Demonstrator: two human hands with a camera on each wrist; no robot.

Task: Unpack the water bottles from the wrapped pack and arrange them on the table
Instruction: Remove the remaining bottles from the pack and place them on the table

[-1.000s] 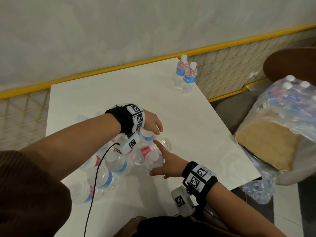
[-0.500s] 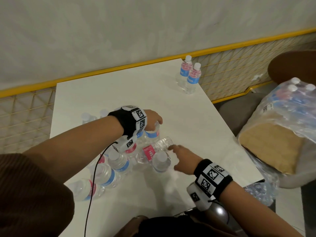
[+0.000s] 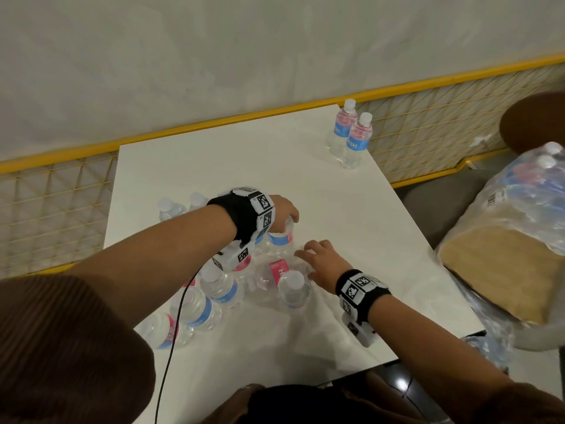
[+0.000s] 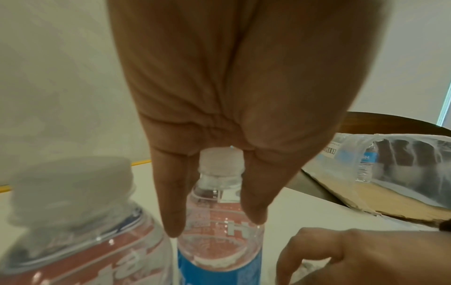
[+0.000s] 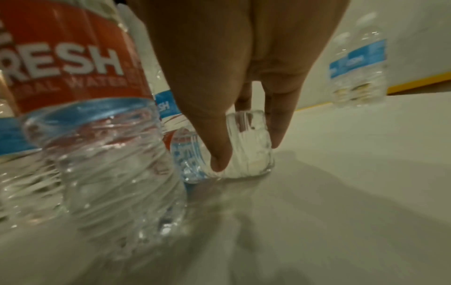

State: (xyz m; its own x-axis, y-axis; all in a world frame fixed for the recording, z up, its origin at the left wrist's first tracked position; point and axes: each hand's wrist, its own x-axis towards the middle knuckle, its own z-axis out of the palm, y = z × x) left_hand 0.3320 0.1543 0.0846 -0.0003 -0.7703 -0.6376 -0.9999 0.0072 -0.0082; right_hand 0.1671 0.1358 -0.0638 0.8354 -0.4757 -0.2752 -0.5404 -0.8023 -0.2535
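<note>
Currently, far left on the white table (image 3: 351,228): two upright bottles (image 3: 166,208) behind your left forearm. Near left, a loose cluster of water bottles (image 3: 211,296), some upright, some tipped. Your left hand (image 3: 282,211) sits over an upright bottle (image 3: 279,238), fingers (image 4: 172,200) curled down either side of its cap and neck, gripping it. Just right of that, your right hand (image 3: 319,261) pinches the base end of a fallen bottle (image 5: 246,146) lying on the table, thumb one side, fingers the other. Far right corner: two upright blue-label bottles (image 3: 356,140), touching. Off the table at right, the wrapped pack (image 3: 516,215) rests on cardboard, bottles inside.
</note>
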